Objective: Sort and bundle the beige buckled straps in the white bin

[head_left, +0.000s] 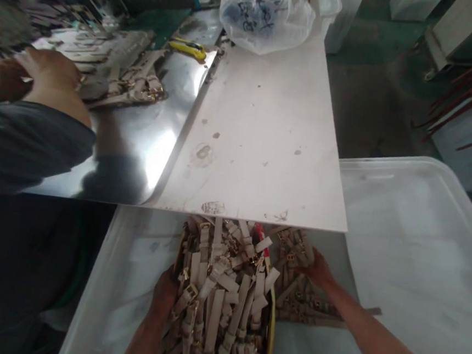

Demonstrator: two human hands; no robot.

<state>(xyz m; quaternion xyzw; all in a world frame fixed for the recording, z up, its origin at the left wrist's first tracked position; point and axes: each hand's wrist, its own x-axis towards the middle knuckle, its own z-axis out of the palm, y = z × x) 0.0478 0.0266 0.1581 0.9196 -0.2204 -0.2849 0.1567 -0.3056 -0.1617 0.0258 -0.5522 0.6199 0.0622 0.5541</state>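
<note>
A large heap of beige straps with gold buckles (217, 296) lies in a yellow-rimmed holder (271, 329) inside a translucent plastic bin (410, 258). My left hand (163, 294) presses in at the heap's left side and seems to grip it, with the fingers among the straps. A smaller pile of similar straps (296, 292) lies to the right, and my right hand (319, 269) rests on it with the fingertips hidden. Both hands are below the near edge of a white board (255, 145).
A co-worker's hand (49, 75) in a dark sleeve works on more straps (125, 73) on a steel sheet (138, 157). A yellow utility knife (188, 49) lies there. A plastic bag (262, 17) sits at the board's far end. Red rods (470, 93) stand at far right.
</note>
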